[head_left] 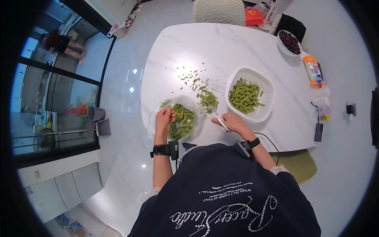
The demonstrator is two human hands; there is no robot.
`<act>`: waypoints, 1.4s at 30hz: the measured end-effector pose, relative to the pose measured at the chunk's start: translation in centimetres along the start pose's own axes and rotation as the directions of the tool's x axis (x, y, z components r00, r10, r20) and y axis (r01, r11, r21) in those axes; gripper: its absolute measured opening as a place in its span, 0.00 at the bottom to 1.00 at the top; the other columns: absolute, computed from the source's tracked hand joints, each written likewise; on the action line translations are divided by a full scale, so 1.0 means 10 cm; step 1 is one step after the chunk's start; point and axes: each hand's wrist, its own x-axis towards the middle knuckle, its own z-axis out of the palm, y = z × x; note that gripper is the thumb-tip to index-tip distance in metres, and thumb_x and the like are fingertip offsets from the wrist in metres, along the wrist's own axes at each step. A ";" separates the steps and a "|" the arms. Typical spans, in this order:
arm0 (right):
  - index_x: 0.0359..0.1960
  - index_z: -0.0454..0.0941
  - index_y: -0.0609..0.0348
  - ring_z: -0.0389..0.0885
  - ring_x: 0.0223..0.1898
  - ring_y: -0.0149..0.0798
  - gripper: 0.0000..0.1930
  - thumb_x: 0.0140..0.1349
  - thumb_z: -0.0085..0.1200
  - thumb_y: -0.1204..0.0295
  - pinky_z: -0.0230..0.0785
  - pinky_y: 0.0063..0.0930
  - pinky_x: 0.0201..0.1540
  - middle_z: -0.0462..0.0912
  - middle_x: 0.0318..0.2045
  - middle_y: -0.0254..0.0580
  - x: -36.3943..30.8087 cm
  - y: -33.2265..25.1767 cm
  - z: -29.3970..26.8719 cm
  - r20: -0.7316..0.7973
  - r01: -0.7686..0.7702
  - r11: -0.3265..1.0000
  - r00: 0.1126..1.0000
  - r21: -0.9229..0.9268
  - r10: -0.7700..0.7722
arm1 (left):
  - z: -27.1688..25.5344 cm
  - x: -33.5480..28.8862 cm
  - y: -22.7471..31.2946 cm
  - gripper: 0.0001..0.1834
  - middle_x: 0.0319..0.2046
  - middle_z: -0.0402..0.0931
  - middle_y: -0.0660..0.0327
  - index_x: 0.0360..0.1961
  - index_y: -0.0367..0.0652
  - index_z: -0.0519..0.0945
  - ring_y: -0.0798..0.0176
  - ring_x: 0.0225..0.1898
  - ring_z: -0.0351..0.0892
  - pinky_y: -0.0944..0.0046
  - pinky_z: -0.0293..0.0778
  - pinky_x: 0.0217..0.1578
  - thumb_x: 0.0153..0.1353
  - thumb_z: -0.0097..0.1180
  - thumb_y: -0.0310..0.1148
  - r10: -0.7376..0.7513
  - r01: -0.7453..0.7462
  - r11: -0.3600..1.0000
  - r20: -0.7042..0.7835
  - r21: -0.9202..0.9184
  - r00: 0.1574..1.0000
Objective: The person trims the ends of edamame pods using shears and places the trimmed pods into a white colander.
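One person (59,42) in dark clothes stands beyond the black-framed glass doors (61,75) at the far left of my view. Nearer, a grey bin (96,113) is on the floor, well apart from the white marbled worktop (185,43). At the worktop's near left edge I have the left hand (166,118) over an open clear plastic bag (152,125) of green edamame pods (182,125); its fingers are curled closed, but I cannot tell whether a pod is between them. Right of the bag lie scattered green clippings (207,98). My right hand (235,123) grips white-handled scissors (223,123), blades pointing away from me over the clippings' near edge. Just beyond that hand, a white slotted basket (269,87) holds more pods (244,96). Farther right, I see a white bowl (281,48) of dark red fruit (290,42) and an orange-and-white packet (313,71) near the worktop's edge.
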 end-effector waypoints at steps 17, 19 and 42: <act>0.19 0.78 0.63 0.76 0.14 0.33 0.29 0.56 0.51 0.43 0.67 0.26 0.22 0.76 0.12 0.40 0.12 -0.04 0.05 0.073 0.101 0.995 0.992 0.000 -0.101 | -0.02 0.50 -1.34 0.16 0.33 0.76 0.49 0.39 0.38 0.76 0.50 0.34 0.76 0.53 0.72 0.38 0.53 0.56 0.38 0.655 -0.442 0.292 0.160 0.848 0.739; 0.20 0.79 0.62 0.76 0.15 0.33 0.29 0.55 0.52 0.43 0.67 0.26 0.22 0.76 0.13 0.39 0.16 0.05 0.12 0.065 0.120 0.993 0.991 -0.015 -0.119 | -0.05 0.45 -1.29 0.19 0.41 0.75 0.48 0.47 0.39 0.74 0.49 0.39 0.75 0.52 0.71 0.41 0.58 0.50 0.40 0.592 -0.433 0.194 0.247 0.881 0.767; 0.24 0.78 0.65 0.75 0.17 0.30 0.28 0.57 0.53 0.46 0.68 0.25 0.22 0.76 0.16 0.37 0.19 0.05 0.13 0.142 0.064 0.990 0.987 0.129 -0.082 | 0.64 -0.37 0.35 0.11 0.36 0.73 0.59 0.43 0.37 0.72 0.65 0.36 0.76 0.67 0.76 0.35 0.60 0.51 0.31 0.036 0.012 0.987 0.295 -0.158 0.955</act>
